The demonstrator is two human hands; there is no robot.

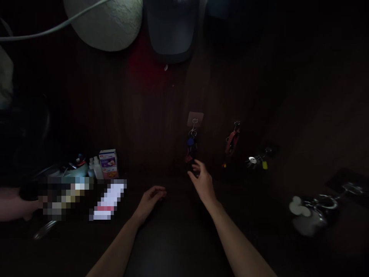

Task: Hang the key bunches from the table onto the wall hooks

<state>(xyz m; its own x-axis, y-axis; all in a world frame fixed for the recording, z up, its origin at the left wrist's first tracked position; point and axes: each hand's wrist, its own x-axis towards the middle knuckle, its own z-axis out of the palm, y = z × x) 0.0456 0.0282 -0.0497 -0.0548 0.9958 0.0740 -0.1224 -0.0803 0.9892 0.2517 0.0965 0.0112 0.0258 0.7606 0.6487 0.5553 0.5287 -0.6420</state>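
Note:
My right hand (pixel 202 181) is raised with thumb and fingers apart, just below a bunch of keys (pixel 190 145) with a blue part and a reddish tag. The bunch hangs from an adhesive hook (pixel 195 120) on the dark upright surface. In the dim light I cannot tell whether my fingertips touch it. My left hand (pixel 150 198) is low over the dark surface, fingers loosely bent and apart, holding nothing. To the right hang a reddish strap loop (pixel 232 141), a key bunch with a yellow tag (pixel 264 165), and a blurred key bunch with pale pieces (pixel 307 213).
Above hang a pale cap (pixel 109 27) and a dark grey cap (pixel 173 34); a white cable (pixel 57 27) crosses the top left. At left are small boxes (pixel 108 163), white bottles (pixel 97 167), a blurred-out flat item (pixel 109 200) and another person's forearm (pixel 13 204).

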